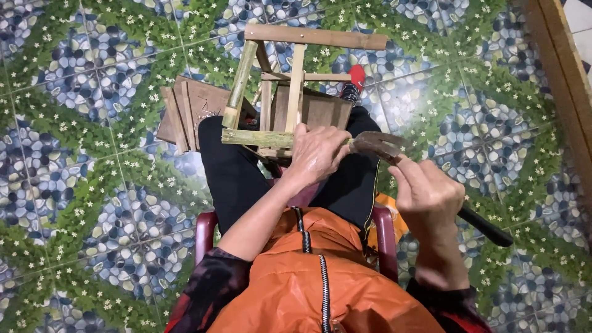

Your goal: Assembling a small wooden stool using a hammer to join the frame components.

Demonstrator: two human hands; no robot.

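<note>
We see the left hand [317, 154] curled, fingers together, clamped on the near green rail of a small bamboo stool frame [277, 92] that rests tilted across the person's knees. The right hand [428, 197], just right of the frame, is closed around the dark handle of a heavy knife [431, 185]; its broad blade reaches left and meets the end of the rail beside the left hand's fingertips (whether the edge bites into the bamboo we cannot tell).

Below the frame lie black trousers [231, 179], an orange zipped jacket [314, 277] and the dark red arms of a chair [206, 237]. Under the frame, on the floor, stand brown wooden boards [191, 108], partly hidden by its legs. A red shoe [356, 77] shows just past the frame's far side.

The floor [80, 185] around the frame is glazed tile printed with blue pebbles, green leaves and small white flowers. Far right of the frame runs a wooden door sill [564, 80].
</note>
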